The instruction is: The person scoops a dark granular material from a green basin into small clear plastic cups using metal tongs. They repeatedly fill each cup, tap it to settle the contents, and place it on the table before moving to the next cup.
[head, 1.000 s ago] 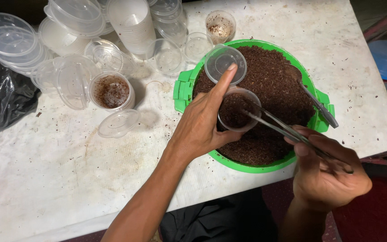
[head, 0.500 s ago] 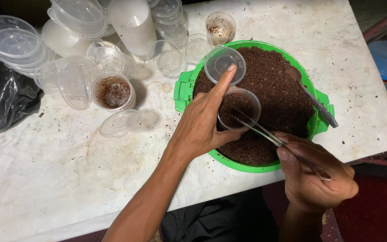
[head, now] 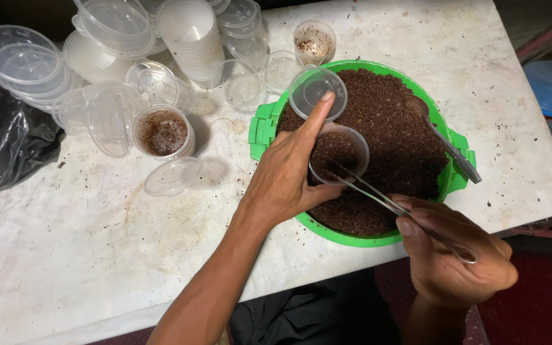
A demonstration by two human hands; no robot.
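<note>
While the left hand [head: 285,182] is cupping a small clear plastic cup [head: 338,153] over the green basin [head: 260,128] of dark brown substrate [head: 391,121], its fingers are curling round the cup's wall and the index finger is stretching up to touch a second, empty cup [head: 317,92] lying on the fill. The held cup is looking light, thin and easily crushed, so its rim and upper wall are seeming the safest places to grip. Meanwhile the right hand [head: 454,262] is closing narrowly on long metal tweezers [head: 384,199], whose tips are reaching into the part-filled cup. A spoon [head: 454,153] is resting in the basin.
</note>
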